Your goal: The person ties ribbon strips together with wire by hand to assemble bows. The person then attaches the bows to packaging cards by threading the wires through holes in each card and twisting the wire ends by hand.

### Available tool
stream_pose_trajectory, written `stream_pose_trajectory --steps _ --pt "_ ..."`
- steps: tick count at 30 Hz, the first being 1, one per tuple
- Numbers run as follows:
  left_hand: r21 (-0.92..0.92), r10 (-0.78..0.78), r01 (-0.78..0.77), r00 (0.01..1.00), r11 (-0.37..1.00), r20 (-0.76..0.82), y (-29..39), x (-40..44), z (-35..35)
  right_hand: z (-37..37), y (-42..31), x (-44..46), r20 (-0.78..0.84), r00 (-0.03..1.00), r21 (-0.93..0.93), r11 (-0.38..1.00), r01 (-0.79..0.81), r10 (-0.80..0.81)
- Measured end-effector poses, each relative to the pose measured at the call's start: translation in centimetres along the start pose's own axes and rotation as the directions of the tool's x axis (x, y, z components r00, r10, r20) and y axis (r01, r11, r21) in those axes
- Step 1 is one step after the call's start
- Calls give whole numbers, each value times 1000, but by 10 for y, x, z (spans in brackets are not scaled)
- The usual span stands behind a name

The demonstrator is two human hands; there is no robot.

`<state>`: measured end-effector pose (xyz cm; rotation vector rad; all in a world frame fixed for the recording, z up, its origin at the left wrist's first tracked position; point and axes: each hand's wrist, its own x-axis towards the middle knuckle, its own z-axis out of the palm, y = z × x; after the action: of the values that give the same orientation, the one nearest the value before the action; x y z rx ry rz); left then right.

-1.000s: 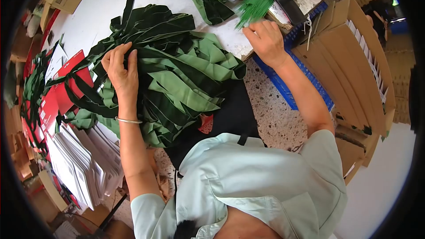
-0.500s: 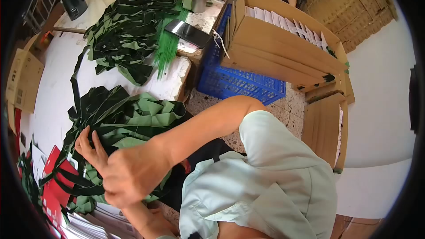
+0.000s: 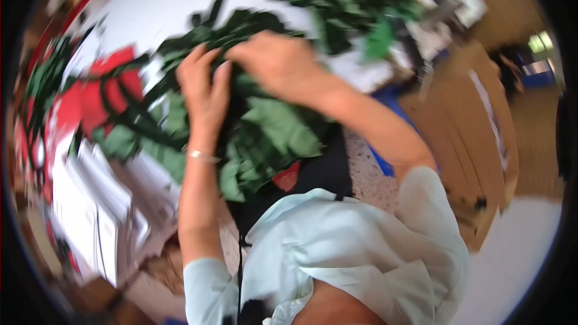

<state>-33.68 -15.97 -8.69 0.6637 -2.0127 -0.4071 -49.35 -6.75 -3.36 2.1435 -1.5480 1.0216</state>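
A bundle of dark and light green fabric strips (image 3: 271,132) lies across the near edge of the white table and my lap. My left hand (image 3: 205,87) rests on the bundle's upper left part, its thumb and fingers bent around dark strips. Close to its right, my right hand (image 3: 274,63) is over the top of the bundle with the fingers curled; motion blur hides whether anything is between them. A second heap of green strips (image 3: 343,0) lies farther back, beside a bunch of thin bright green strands (image 3: 379,41).
White table (image 3: 162,3) behind the bundle. Stacked white sheets (image 3: 99,210) and a red packet (image 3: 111,93) stand at the left, near more green strips (image 3: 45,84). A cardboard box (image 3: 457,138) is at the right, beside a blue crate (image 3: 385,159). A person sits at the far right.
My right hand has come from the green strands at the right, past my left wrist, to the bundle's top beside my left hand. The view has swung too.
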Motion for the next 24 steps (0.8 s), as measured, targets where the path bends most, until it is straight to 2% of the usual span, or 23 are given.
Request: stream_pose_trajectory --steps 3,5,10,12,16,19,21,24 --pt "-152 -78 79 997 985 14 -6 -1 -5 -3 16 -5 136 968 226 944 -239 213" --pt "-166 -130 136 991 977 43 -4 1 -8 3 18 -6 105 961 314 909 -276 255" --pt "-167 -165 188 976 968 140 -6 5 -15 8 19 -4 131 959 322 905 -280 250" --pt "-207 -201 238 962 949 182 -6 6 -17 11 18 -5 164 957 232 934 -271 237" --pt "-184 -218 259 951 948 218 -4 7 -19 15 21 -6 161 959 196 945 -262 232" --pt "-208 -252 304 936 930 244 -3 8 -19 12 26 -5 178 953 289 913 -288 245" --pt "-163 -188 229 954 960 235 -4 7 -19 9 27 -2 262 922 321 875 -363 286" --pt "-189 -202 248 951 950 236 -1 8 -20 8 28 5 290 913 368 847 -384 288"
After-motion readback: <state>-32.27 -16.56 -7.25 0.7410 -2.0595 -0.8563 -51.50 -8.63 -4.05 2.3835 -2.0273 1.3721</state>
